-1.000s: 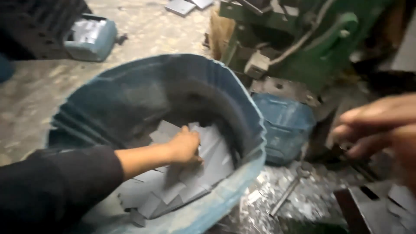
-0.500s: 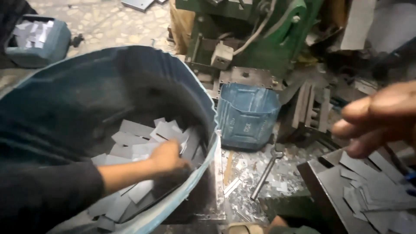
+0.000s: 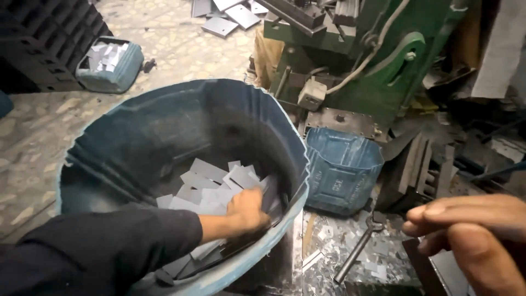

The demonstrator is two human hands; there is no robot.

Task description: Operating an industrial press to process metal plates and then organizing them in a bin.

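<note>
R hand (image 3: 471, 241) nearest lens, fingers loosely curled, grip empty, well clear of work. L hand (image 3: 247, 210) down inside blue drum (image 3: 164, 137), grip closed over flat grey metal blanks (image 3: 211, 183), pile directly under and just beyond grip, long axes mixed.

The wide mouth of the large blue drum (image 3: 181, 137) is left open above, so entry from the top is unhindered; its tall wall encloses the left hand (image 3: 247, 211) among the flat metal pieces (image 3: 208, 189). To the right, passage is narrowed by the small blue bin (image 3: 342, 172), the green machine (image 3: 372, 60) and a loose wrench (image 3: 356, 252).
</note>
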